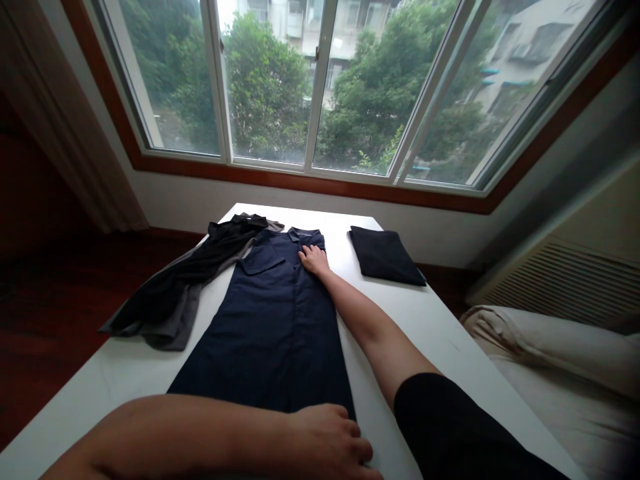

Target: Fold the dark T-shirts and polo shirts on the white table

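Observation:
A navy garment (pixel 270 320) with a waistband and front flap, perhaps trousers or a skirt, lies spread lengthwise on the white table. My right hand (pixel 314 259) rests flat on its upper right part, just below the waistband, fingers loosely spread. Close to me, my left hand (pixel 333 437) reaches across the garment to its right edge. The left fingers are curled down at that edge, and their tips are hidden. My left forearm covers the garment's near end.
Black and grey clothes (pixel 200 287) lie heaped along the table's left side, hanging towards its edge. A folded black cloth (pixel 385 255) lies at the right. The white table (pixel 430 327) stands before a window (pixel 310 170). Beige bedding (pixel 565 353) is at the right.

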Demonstrator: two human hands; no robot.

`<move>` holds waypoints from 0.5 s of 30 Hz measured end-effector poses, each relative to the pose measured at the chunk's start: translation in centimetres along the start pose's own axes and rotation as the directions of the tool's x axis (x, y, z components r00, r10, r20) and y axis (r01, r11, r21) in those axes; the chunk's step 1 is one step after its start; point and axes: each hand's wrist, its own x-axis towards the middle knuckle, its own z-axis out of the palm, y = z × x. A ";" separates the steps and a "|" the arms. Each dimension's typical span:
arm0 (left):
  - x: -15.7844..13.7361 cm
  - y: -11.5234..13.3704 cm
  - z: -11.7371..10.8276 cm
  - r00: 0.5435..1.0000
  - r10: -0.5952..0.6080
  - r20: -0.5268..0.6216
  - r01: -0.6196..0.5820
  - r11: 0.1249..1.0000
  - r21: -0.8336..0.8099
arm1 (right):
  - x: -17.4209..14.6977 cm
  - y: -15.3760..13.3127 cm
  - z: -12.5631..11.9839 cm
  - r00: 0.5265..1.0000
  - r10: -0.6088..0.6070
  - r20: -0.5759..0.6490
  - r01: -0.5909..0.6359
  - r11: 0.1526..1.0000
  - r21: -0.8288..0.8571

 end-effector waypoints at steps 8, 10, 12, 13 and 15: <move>1.2 -0.5 1.6 0.997 0.056 -0.045 -0.055 0.998 0.030 | 0.0 0.5 0.1 1.000 -0.016 0.012 0.016 1.000 0.002; 1.5 -0.4 2.0 0.997 0.061 -0.056 -0.060 0.998 0.028 | -0.1 0.9 0.1 1.000 -0.022 0.015 0.022 1.000 0.007; 1.8 -0.3 2.3 0.995 0.070 -0.068 -0.068 0.997 0.036 | -0.2 1.4 0.1 1.000 -0.023 0.018 0.023 1.000 0.006; 2.0 -0.2 2.4 0.995 0.072 -0.071 -0.069 0.997 0.044 | -0.2 1.7 0.1 1.000 -0.023 0.017 0.022 1.000 0.002; 2.7 0.0 2.6 0.995 0.071 -0.071 -0.066 0.996 0.059 | -0.3 2.4 0.0 1.000 -0.024 0.013 0.024 1.000 -0.006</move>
